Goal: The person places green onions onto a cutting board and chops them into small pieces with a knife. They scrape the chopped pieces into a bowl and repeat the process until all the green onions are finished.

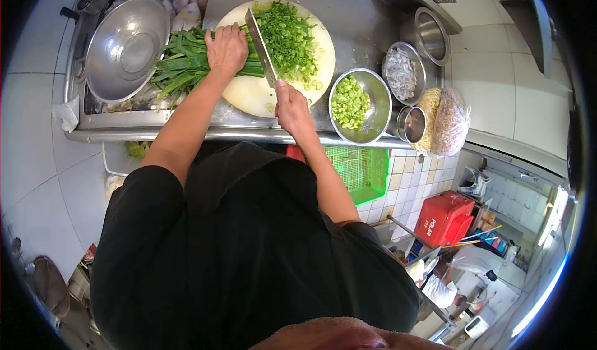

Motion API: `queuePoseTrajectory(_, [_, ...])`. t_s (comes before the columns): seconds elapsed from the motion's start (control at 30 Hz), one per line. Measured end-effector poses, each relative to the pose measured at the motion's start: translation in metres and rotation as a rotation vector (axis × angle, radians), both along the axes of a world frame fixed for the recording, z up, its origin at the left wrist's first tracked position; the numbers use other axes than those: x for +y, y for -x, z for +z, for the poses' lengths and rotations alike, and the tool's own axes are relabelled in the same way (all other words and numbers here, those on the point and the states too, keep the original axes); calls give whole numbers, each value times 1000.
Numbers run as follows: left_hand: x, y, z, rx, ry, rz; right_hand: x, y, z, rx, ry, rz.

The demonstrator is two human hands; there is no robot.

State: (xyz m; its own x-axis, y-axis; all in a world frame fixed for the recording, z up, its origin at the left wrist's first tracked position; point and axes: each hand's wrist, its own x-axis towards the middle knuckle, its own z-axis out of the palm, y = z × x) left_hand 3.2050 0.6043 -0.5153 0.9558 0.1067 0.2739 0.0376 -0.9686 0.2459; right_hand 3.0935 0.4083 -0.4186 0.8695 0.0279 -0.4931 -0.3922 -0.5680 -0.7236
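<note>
R hand (293,110) w/ grip on knife (260,48), L hand (226,50) w/ hold on scallions (186,58)

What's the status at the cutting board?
Right hand gripping knife; left hand on green stalks. Chopped greens heaped beyond blade. Left hand close to knife; no other obstruction visible.

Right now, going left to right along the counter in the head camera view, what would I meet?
Large metal bowl, left hand, knife, right hand, bowl of chopped light-green pieces, bowl of pale strips, pinkish filled bag.
</note>
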Motion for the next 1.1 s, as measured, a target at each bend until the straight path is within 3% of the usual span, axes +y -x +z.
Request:
queuePoseTrajectory(0.13, [12,-4,-9,-86,-10,-12,11,7,-14,-196,90,27])
queuePoseTrajectory(0.27, [11,13,17,12,-114,13,14,7,-11,-133,130,38])
queuePoseTrajectory(0.43, [10,9,12,57,-70,29,11,9,3,-40,97,18])
queuePoseTrajectory(0.5, [7,9,12,62,-86,51,14,3,-4,-117,137,77])
queuePoseTrajectory(0.67, [8,8,16,125,-118,46,45,-68,-52,-219,148,149])
queuePoseTrajectory(0.8, [9,7,7,62,-85,49,46,-91,-36,-159,69,86])
queuePoseTrajectory(1.1, [8,6,7,81,-75,61,13,3,10,-28,113,42])
